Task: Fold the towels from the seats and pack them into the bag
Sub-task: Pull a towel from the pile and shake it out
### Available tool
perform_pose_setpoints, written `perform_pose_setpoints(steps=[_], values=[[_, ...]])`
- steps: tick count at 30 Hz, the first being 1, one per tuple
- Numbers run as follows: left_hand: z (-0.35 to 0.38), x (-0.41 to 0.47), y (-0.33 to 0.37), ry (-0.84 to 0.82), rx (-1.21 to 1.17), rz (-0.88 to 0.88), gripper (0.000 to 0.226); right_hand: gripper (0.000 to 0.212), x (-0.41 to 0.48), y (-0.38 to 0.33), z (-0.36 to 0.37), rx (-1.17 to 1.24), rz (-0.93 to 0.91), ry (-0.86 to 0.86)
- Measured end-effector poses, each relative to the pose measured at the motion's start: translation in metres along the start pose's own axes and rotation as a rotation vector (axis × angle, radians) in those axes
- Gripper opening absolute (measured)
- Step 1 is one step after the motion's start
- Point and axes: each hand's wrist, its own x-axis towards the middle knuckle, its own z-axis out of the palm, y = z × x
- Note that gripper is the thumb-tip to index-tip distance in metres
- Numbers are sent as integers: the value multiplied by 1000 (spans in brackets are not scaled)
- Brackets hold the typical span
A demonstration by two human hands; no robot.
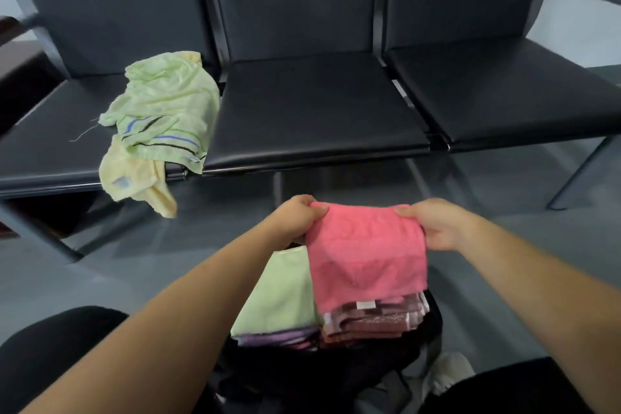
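Fingers (317,210) of the left hand (297,217) and the right hand (433,223) pinched the top corners of a folded pink towel (364,265), which hung just over the folded towels (285,296) stacked in the black bag (302,376). Beyond, on the left seat's black surface (60,131), a crumpled green striped towel (168,104) lay on a yellow towel (131,175) that drooped over the front edge above the grey floor (168,245).
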Motion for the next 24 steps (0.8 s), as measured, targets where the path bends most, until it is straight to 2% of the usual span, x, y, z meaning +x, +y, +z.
perform_pose_setpoints(steps=[2,5,9,12,14,17,20,24], values=[[16,7,-18,0,49,-38,23,19,10,20,-2,-52,25,69],[36,18,-45,106,233,-25,35,18,25,47,0,-185,-41,201],[44,27,-66,102,258,-127,51,14,35,59,3,-316,-17,222],[38,36,-68,117,296,-124,38,28,44,52,-1,-668,-64,357],[31,39,-57,144,332,-67,24,32,43,38,8,-798,-161,410],[9,38,-27,171,284,35,13,21,40,9,38,-761,-309,366],[-39,26,6,259,367,155,5,17,24,-31,85,-720,-437,269],[-125,-1,31,513,521,195,8,18,9,-78,151,-589,-544,126]])
